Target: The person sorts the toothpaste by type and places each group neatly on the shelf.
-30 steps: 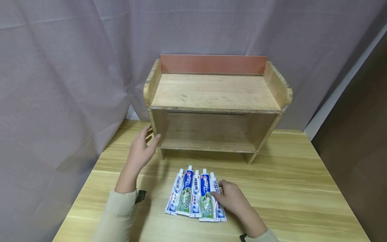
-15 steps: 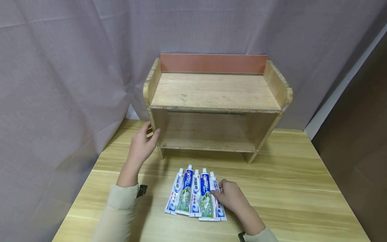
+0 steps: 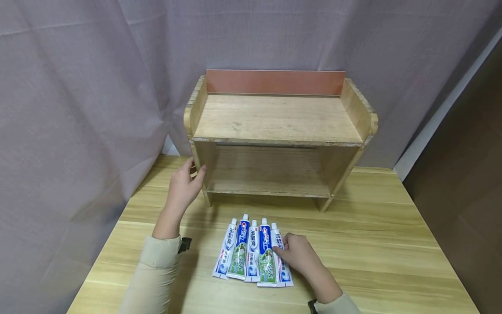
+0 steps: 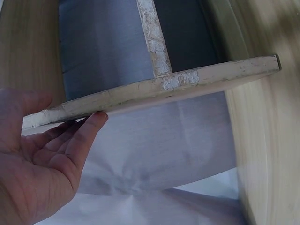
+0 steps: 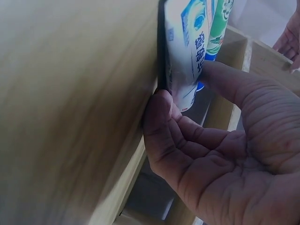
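A two-tier wooden shelf (image 3: 270, 117) stands on the table. My left hand (image 3: 183, 185) grips the front edge of its left side panel (image 4: 126, 91), thumb on the inner side and fingers on the outer side. In front of the shelf lie several toothpaste tubes (image 3: 252, 250), side by side, caps toward the shelf. White tubes alternate with blue-and-green ones. My right hand (image 3: 302, 255) pinches the rightmost white toothpaste tube (image 5: 183, 61) between thumb and fingers, near its upper half. That tube lies beside a blue-and-green tube (image 3: 266, 253).
The wood-grain table (image 3: 384, 244) extends to both sides of the tubes. Grey cloth (image 3: 86, 109) hangs behind and to the left. A dark brown panel (image 3: 462, 174) rises at the right edge. The shelf has a reddish-brown back strip (image 3: 274, 82).
My left hand has moved slightly forward, and its thumb has come in against the shelf's side panel. The right hand stays at the rightmost toothpaste tube, which lies where it was.
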`<state>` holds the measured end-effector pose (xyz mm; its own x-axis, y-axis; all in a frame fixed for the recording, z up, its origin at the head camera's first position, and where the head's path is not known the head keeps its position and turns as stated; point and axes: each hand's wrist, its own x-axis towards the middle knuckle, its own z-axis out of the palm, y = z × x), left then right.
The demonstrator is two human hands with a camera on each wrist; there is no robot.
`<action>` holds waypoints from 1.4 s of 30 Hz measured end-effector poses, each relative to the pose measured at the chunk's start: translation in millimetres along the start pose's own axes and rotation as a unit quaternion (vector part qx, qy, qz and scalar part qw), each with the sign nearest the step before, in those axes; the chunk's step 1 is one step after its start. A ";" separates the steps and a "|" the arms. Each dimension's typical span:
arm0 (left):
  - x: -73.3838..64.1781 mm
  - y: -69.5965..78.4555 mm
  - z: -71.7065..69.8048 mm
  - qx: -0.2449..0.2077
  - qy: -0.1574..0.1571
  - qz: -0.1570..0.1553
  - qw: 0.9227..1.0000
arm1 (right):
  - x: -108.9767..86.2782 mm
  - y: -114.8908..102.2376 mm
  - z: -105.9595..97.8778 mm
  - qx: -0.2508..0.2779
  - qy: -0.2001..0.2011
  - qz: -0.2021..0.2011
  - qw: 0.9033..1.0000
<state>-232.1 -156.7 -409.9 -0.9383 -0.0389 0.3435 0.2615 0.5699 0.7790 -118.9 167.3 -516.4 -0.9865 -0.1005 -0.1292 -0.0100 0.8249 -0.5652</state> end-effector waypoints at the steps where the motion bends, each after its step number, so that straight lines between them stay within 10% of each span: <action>1: 0.1 -0.1 0.0 0.001 0.000 0.000 1.000 | 0.2 -0.3 0.0 0.001 0.000 0.001 1.000; 42: 9.5 -3.4 0.2 0.036 0.016 0.018 0.999 | 0.3 9.0 -9.5 0.078 -0.003 0.028 0.997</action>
<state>-241.9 -158.8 -409.3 -0.9201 -0.0430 0.3893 0.2776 0.6296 0.7256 -120.9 180.0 -513.7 -0.9837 -0.0607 -0.1690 0.0712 0.7324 -0.6772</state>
